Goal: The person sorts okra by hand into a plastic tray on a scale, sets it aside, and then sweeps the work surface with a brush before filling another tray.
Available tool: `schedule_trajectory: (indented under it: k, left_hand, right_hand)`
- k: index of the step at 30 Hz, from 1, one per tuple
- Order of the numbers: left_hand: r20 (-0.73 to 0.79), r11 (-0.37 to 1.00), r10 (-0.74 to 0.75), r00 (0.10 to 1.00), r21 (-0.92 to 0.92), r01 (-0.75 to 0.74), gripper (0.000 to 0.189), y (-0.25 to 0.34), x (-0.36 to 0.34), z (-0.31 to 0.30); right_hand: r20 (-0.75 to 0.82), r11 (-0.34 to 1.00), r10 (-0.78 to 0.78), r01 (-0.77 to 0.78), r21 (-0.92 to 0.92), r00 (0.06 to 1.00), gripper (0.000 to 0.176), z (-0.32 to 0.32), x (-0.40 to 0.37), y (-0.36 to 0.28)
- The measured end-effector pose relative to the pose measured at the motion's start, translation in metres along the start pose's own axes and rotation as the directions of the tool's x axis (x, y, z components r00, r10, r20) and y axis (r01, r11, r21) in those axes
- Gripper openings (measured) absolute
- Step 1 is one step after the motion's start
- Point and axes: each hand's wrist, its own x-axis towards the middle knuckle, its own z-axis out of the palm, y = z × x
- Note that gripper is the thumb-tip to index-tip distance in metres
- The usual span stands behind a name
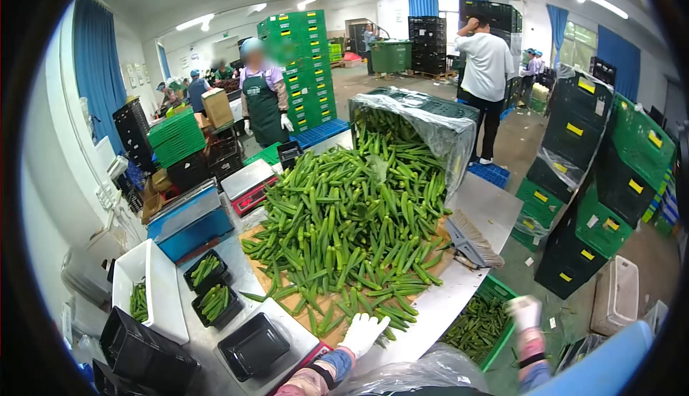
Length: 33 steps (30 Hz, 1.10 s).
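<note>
A large heap of green okra (359, 209) spreads over a brown board (323, 328) on the metal table, spilling from a tipped, plastic-lined crate (413, 109). My left hand (364, 334), in a white glove, rests at the near edge of the heap with fingers apart, touching the closest pods. Off the table's right side is my right hand (525, 311), also gloved and smeared by motion. It hovers beside a green basket (499, 338) that holds more okra. To the left, an empty black tray (253, 346) sits on a scale.
Two black trays of okra (208, 269) and a white bin (148, 288) stand at left. A hand brush (472, 242) lies by the table's right edge. Stacked crates (574, 130) rise at right. One person (264, 98) stands beyond the table, another (484, 66) farther back.
</note>
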Motion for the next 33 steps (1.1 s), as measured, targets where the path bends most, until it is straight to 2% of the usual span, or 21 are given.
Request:
schedule_trajectory:
  k: [1, 2, 3, 4, 5, 6, 9, 12, 15, 19, 20, 23, 24, 26, 33]
  left_hand:
    - [0.007, 1.0, -0.002, 1.0, 0.014, 0.002, 0.057, 0.0, 0.001, -0.002]
    - [0.024, 0.999, -0.003, 1.0, 0.034, 0.003, 0.057, 0.0, 0.002, -0.005]
    - [0.007, 1.0, -0.006, 1.0, 0.027, 0.006, 0.057, 0.001, 0.005, -0.004]
    - [-0.004, 1.0, -0.009, 1.0, 0.02, 0.009, 0.057, 0.001, 0.005, -0.002]
    - [-0.01, 1.0, -0.011, 1.0, 0.013, 0.011, 0.057, 0.001, 0.003, 0.0]
    - [-0.02, 1.0, -0.011, 1.0, 0.02, 0.011, 0.056, 0.002, 0.001, -0.001]
    - [-0.029, 1.0, -0.011, 1.0, 0.023, 0.011, 0.056, 0.003, 0.002, -0.005]
    - [-0.01, 1.0, -0.02, 1.0, -0.003, 0.02, 0.056, 0.004, 0.004, -0.009]
    - [-0.008, 0.999, -0.021, 1.0, -0.027, 0.021, 0.055, 0.003, 0.005, -0.008]
    - [-0.017, 0.999, -0.029, 0.999, -0.047, 0.028, 0.055, 0.002, 0.006, -0.003]
    - [-0.018, 0.998, -0.037, 0.999, -0.045, 0.036, 0.055, 0.003, 0.007, -0.003]
    - [-0.084, 0.999, -0.015, 0.996, -0.033, 0.012, 0.057, 0.003, 0.006, -0.005]
    - [-0.056, 0.999, -0.023, 0.998, -0.043, 0.021, 0.056, 0.003, 0.006, -0.005]
    - [-0.002, 0.998, -0.038, 0.999, -0.057, 0.038, 0.055, 0.003, 0.007, -0.005]
    - [-0.02, 0.999, -0.022, 1.0, -0.03, 0.021, 0.059, 0.005, 0.006, -0.01]
  right_hand:
    - [0.093, 0.987, 0.017, -0.002, -0.163, 0.996, 0.008, 0.032, -0.013, 0.037]
    - [0.225, 0.919, -0.064, 0.146, -0.366, 0.972, 0.009, 0.063, -0.034, 0.04]
    - [0.257, 0.949, 0.175, -0.093, -0.3, 0.95, 0.014, 0.095, -0.055, 0.03]
    - [0.365, 0.941, 0.212, -0.089, -0.326, 0.907, 0.019, 0.119, -0.055, 0.082]
    - [0.44, 0.906, 0.149, 0.056, -0.42, 0.886, 0.02, 0.139, -0.064, 0.09]
    - [0.479, 0.886, 0.117, 0.127, -0.447, 0.87, 0.019, 0.157, -0.07, 0.105]
    - [0.558, 0.85, 0.242, 0.104, -0.517, 0.794, 0.02, 0.192, -0.079, 0.119]
    - [0.517, 0.797, 0.264, 0.117, -0.592, 0.815, 0.022, 0.21, -0.079, 0.146]
    - [0.499, 0.788, 0.321, 0.066, -0.612, 0.805, 0.025, 0.21, -0.078, 0.137]
    - [0.433, 0.659, 0.314, 0.135, -0.74, 0.845, 0.035, 0.221, -0.074, 0.143]
    - [0.444, 0.684, 0.217, 0.189, -0.704, 0.869, 0.037, 0.22, -0.077, 0.138]
    - [0.435, 0.681, 0.227, 0.177, -0.71, 0.871, 0.04, 0.221, -0.078, 0.124]
    - [0.42, 0.676, 0.191, 0.192, -0.712, 0.887, 0.04, 0.221, -0.08, 0.12]
    - [0.411, 0.67, 0.185, 0.192, -0.717, 0.893, 0.039, 0.222, -0.08, 0.116]
    - [0.442, 0.648, 0.25, 0.19, -0.737, 0.862, 0.038, 0.222, -0.073, 0.116]
